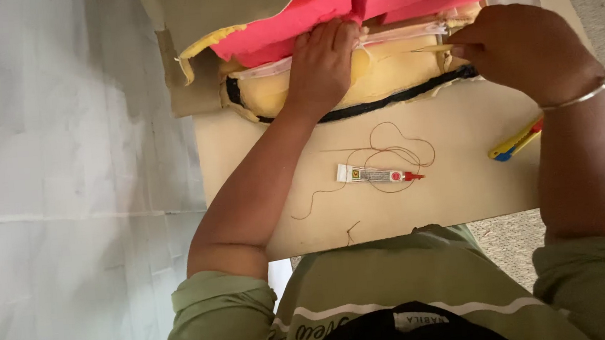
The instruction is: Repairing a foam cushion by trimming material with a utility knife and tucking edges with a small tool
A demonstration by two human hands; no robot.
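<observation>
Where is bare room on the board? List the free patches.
Free: the board's left strip between left forearm and edge; the right part between thread and knife. Crowded: the far edge, where both hands work the foam, and around the tube.

Bare board (459, 180) between forearms; glue tube (377, 175), thread (393, 149) obstruct centre.

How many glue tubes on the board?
1. The glue tube lies flat mid-board, among loose thread, below both hands. Others could hide under the fabric.

Pale board (460, 194) over white floor sheeting (68, 172)
</observation>
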